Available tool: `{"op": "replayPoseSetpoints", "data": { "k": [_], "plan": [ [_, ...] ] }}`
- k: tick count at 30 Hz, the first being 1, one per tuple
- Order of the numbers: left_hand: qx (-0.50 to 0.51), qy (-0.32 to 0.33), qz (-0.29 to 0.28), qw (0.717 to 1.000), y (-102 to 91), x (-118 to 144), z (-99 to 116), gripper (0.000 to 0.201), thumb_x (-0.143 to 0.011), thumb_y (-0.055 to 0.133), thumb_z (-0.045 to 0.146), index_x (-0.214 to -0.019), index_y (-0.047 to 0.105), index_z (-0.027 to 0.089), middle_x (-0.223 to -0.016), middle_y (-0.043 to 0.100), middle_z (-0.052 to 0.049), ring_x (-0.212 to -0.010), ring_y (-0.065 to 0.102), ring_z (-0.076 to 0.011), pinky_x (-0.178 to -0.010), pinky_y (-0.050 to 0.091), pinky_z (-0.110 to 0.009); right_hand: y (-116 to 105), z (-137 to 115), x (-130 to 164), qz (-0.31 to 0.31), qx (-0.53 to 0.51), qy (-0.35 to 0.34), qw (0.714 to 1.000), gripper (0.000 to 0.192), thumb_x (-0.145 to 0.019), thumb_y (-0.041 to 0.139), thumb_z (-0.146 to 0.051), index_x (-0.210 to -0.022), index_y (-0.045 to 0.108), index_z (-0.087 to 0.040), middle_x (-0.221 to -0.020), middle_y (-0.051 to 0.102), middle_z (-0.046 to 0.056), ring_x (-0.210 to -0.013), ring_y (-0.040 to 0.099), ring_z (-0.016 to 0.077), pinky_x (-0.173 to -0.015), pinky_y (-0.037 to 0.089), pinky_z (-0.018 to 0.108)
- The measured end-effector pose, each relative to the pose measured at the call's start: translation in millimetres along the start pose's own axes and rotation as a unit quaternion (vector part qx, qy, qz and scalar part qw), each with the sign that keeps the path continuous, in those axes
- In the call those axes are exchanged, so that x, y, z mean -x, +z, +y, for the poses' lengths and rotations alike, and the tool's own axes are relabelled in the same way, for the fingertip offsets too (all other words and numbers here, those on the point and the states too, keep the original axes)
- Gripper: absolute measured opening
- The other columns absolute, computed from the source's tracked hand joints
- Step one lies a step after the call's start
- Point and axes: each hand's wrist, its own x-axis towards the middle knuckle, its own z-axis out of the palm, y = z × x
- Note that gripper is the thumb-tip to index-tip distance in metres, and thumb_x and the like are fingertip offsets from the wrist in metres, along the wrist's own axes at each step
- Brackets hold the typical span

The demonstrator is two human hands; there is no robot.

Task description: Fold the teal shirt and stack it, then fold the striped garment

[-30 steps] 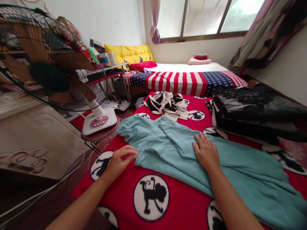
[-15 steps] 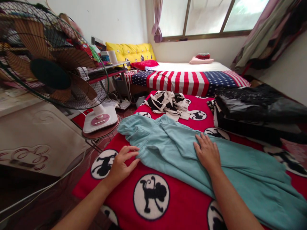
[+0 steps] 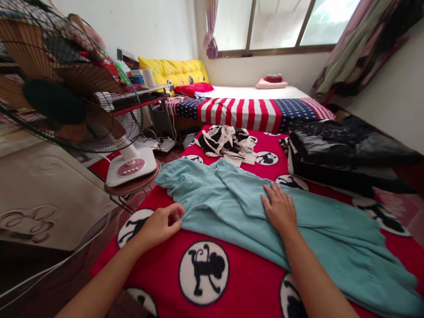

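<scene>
A teal garment (image 3: 232,207) lies spread across a red blanket (image 3: 251,274) printed with black monkey figures in white circles, running from the upper left down toward the lower right corner of the view. The right hand (image 3: 280,211) rests flat on the middle of the garment, palm down and fingers spread open, pressing the cloth onto the blanket. The left hand (image 3: 161,223) sits at the garment's near left edge, its fingers curled in and pinching the hem between thumb and fingertips; the rest of the garment stretches away to the right of it. Both forearms reach in from the bottom of the view.

Beyond the garment, a crumpled black-and-white cloth (image 3: 227,143) lies on the same blanket, apart from both hands. A stack of dark folded clothes (image 3: 344,152) sits to the right. Farther back, a bed carries a stars-and-stripes cover (image 3: 251,112), with a yellow pillow (image 3: 174,70) at its left end. A standing fan (image 3: 66,92) with a white and pink base rests on a small round stool at the left, beside the blanket.
</scene>
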Motion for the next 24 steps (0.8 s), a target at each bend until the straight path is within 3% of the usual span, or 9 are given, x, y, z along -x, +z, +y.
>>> {"op": "replayPoseSetpoints", "data": {
  "k": [3, 5, 9, 13, 17, 20, 22, 24],
  "plan": [
    [-0.081, 0.058, 0.099, 0.99, 2.5, -7.8, 18.4, 0.025, -0.075, 0.053, 0.012, -0.096, 0.064, 0.02, -0.087, 0.066, -0.003, -0.084, 0.063, -0.0201, -0.081, 0.048, -0.033, -0.4, -0.8, 0.1, 0.001, -0.012, 0.005, 1.0, 0.046, -0.098, 0.033, -0.037, -0.139, 0.047, -0.021, -0.151, 0.038, 0.006, -0.141, 0.029, 0.0246, -0.111, 0.028, 0.051],
    [-0.06, 0.121, 0.15, 0.98, 10.6, -15.5, 37.7, 0.028, -0.079, 0.051, 0.011, -0.102, 0.064, 0.02, -0.101, 0.065, -0.006, -0.098, 0.061, -0.0209, -0.091, 0.046, -0.035, -0.7, -1.2, 0.3, 0.003, -0.021, 0.005, 1.0, 0.046, -0.097, 0.034, -0.036, -0.139, 0.047, -0.021, -0.151, 0.038, 0.006, -0.141, 0.029, 0.025, -0.111, 0.027, 0.052],
    [0.02, 0.218, 0.083, 0.972, 43.9, -36.4, 82.9, 0.026, -0.087, 0.051, 0.014, -0.106, 0.065, 0.021, -0.109, 0.064, -0.006, -0.101, 0.061, -0.0166, -0.093, 0.048, -0.029, -0.8, -1.3, 1.1, 0.014, -0.041, 0.002, 0.999, 0.044, -0.096, 0.038, -0.034, -0.137, 0.049, -0.02, -0.15, 0.039, 0.007, -0.14, 0.031, 0.0261, -0.111, 0.028, 0.053],
    [-0.011, 0.239, 0.033, 0.97, 84.7, -64.0, 111.6, 0.041, -0.087, 0.055, 0.02, -0.128, 0.056, 0.021, -0.136, 0.053, -0.011, -0.124, 0.052, -0.0222, -0.105, 0.042, -0.037, 3.0, 2.2, 1.9, 0.042, -0.071, -0.015, 0.997, 0.042, -0.095, 0.042, -0.032, -0.132, 0.053, -0.019, -0.147, 0.044, 0.01, -0.138, 0.035, 0.0283, -0.109, 0.029, 0.056],
    [-0.109, 0.223, -0.011, 0.969, 116.2, -78.6, 114.1, 0.062, -0.084, 0.062, 0.032, -0.141, 0.043, 0.017, -0.152, 0.032, -0.019, -0.14, 0.03, -0.0347, -0.111, 0.031, -0.054, 4.3, 8.3, 3.5, 0.116, -0.145, -0.053, 0.981, 0.035, -0.093, 0.046, -0.031, -0.121, 0.061, -0.015, -0.138, 0.053, 0.015, -0.129, 0.045, 0.0299, -0.105, 0.035, 0.054],
    [-0.135, 0.21, -0.006, 0.968, 128.7, -73.3, 108.2, 0.064, -0.084, 0.061, 0.033, -0.143, 0.041, 0.018, -0.153, 0.031, -0.019, -0.142, 0.027, -0.0362, -0.111, 0.029, -0.057, -3.2, 6.7, 7.3, 0.205, -0.243, -0.108, 0.942, 0.027, -0.092, 0.049, -0.029, -0.11, 0.065, -0.017, -0.126, 0.061, 0.013, -0.117, 0.054, 0.025, -0.101, 0.042, 0.044],
    [-0.127, 0.21, 0.011, 0.969, 131.4, -65.8, 104.8, 0.059, -0.085, 0.06, 0.031, -0.141, 0.044, 0.019, -0.152, 0.035, -0.016, -0.14, 0.031, -0.0338, -0.112, 0.031, -0.055, -10.0, 1.6, 10.2, 0.201, -0.281, -0.168, 0.923, 0.02, -0.092, 0.051, -0.027, -0.103, 0.066, -0.021, -0.116, 0.065, 0.009, -0.109, 0.058, 0.0217, -0.097, 0.044, 0.04],
    [-0.112, 0.206, 0.023, 0.972, 129.9, -58.4, 102.6, 0.055, -0.084, 0.06, 0.027, -0.137, 0.048, 0.018, -0.15, 0.039, -0.016, -0.137, 0.036, -0.0318, -0.111, 0.033, -0.051, -14.7, -4.5, 11.7, 0.14, -0.286, -0.23, 0.92, 0.016, -0.092, 0.052, -0.026, -0.091, 0.067, -0.023, -0.105, 0.067, 0.005, -0.099, 0.06, 0.0198, -0.091, 0.047, 0.036]
  ]
}}
